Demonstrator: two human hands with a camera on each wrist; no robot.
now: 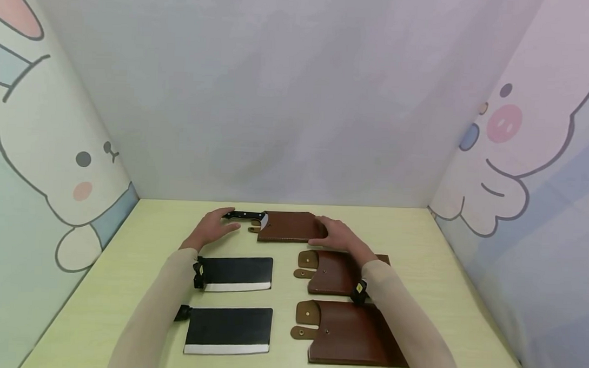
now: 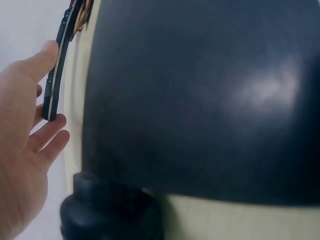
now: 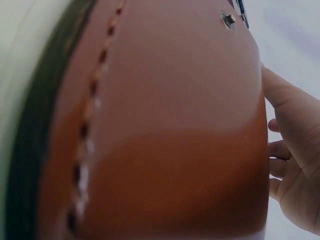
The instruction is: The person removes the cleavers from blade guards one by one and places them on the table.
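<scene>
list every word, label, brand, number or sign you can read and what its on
None can be read.
Yellow marks on the wrist cameras: too small to read.
Knives, sheaths and walls: no text visible.

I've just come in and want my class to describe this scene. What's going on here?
A person has both hands at a knife and its sheath. The left hand is around the black handle; the right hand is at the opposite end of the brown sheath. A little blade shows; the rest appears to be inside. Nearer the person, two unsheathed cleavers lie on the left of the table and two more sheaths on the right.
</scene>
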